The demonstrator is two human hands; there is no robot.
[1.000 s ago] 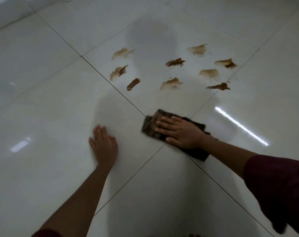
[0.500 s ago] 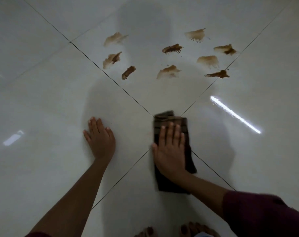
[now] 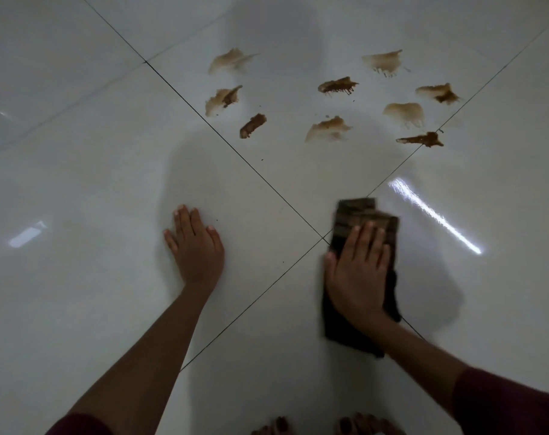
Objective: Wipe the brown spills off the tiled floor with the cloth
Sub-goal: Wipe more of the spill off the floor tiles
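Several brown spills (image 3: pixel 328 128) smear the glossy white tiled floor (image 3: pixel 78 183) ahead of me, spread from the far left spill (image 3: pixel 230 59) to the right one (image 3: pixel 420 139). A dark brown folded cloth (image 3: pixel 359 215) lies flat on the floor where the tile joints cross, well short of the spills. My right hand (image 3: pixel 357 271) presses flat on top of the cloth, fingers pointing forward and covering its middle. My left hand (image 3: pixel 196 246) rests palm down on bare tile to the left, fingers together, holding nothing.
Dark grout lines (image 3: pixel 251 164) cross diagonally near the cloth. A bright light streak (image 3: pixel 436 215) reflects on the tile at the right. My bare toes (image 3: pixel 354 426) show at the bottom edge. Small brown specks (image 3: pixel 262 159) dot the tile near the spills.
My right hand has turned from pointing left to pointing forward, and the cloth swung with it to lie lengthwise. The view has tilted down. My left hand stays planted.
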